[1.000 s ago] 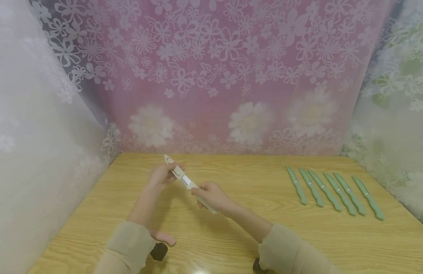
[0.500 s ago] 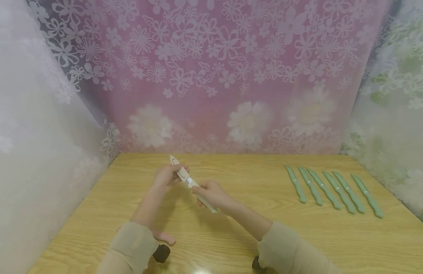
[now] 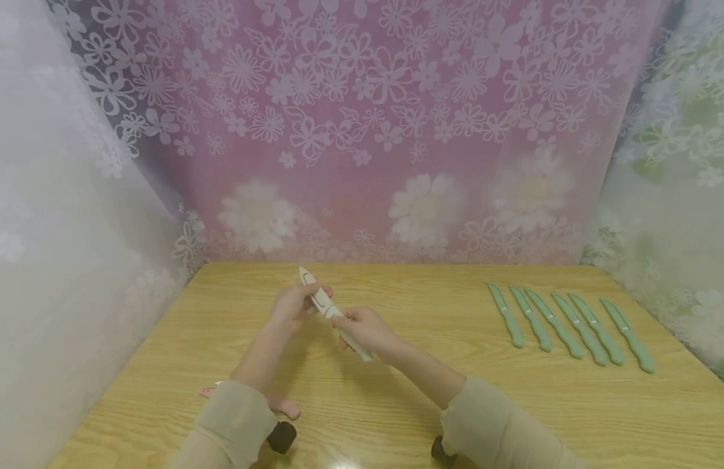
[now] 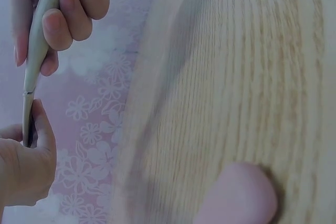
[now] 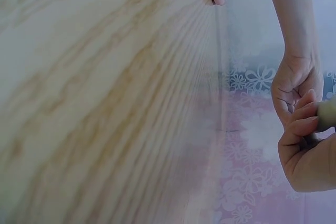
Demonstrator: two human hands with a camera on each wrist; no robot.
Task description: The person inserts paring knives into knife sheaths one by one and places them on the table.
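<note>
In the head view, a knife with a cream handle point(image 3: 356, 346) is held slanting above the table, tip toward the far left. A pale sheath point(image 3: 313, 286) with a dark outlined slot covers its blade and meets the handle. My left hand point(image 3: 292, 305) pinches the sheath between thumb and fingers. My right hand point(image 3: 368, 330) grips the handle. The left wrist view shows the joint from the side, with the handle point(image 4: 39, 51) above and the left hand point(image 4: 29, 169) below.
Several green knives point(image 3: 564, 326) lie in a slanted row on the wooden table point(image 3: 420, 404), at the right. A pink knife point(image 3: 286, 407) lies near my left sleeve, partly hidden by it. A floral curtain point(image 3: 350, 163) stands behind the table.
The sheath has slid along the blade up to the handle, covering the bare metal seen before. My left hand has moved right and slightly down, toward my right hand, which stays nearly still.
</note>
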